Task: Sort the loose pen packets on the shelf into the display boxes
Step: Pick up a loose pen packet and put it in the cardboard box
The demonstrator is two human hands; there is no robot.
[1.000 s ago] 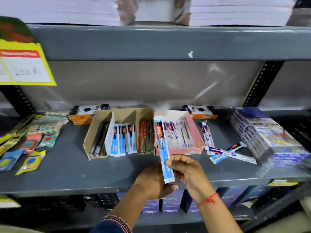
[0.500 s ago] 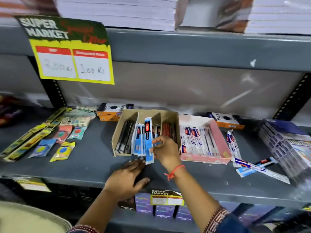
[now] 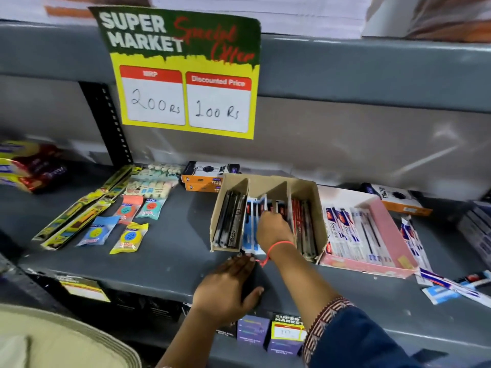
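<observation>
Right hand [image 3: 273,229] pinches blue pen packets [image 3: 251,235] in the cardboard box's [image 3: 305,187] middle slot; left hand [image 3: 225,288] lies flat, empty, below.

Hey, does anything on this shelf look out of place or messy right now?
Yes. Several loose pen packets lie crisscrossed on the grey shelf right of the pink display box, outside any box. The brown divided box sits slightly askew to the shelf edge.

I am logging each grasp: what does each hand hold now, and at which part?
The right hand pinches the upper part of a blue pen packet standing in the brown box's middle compartment. The left hand holds nothing; it rests on the shelf.
</observation>
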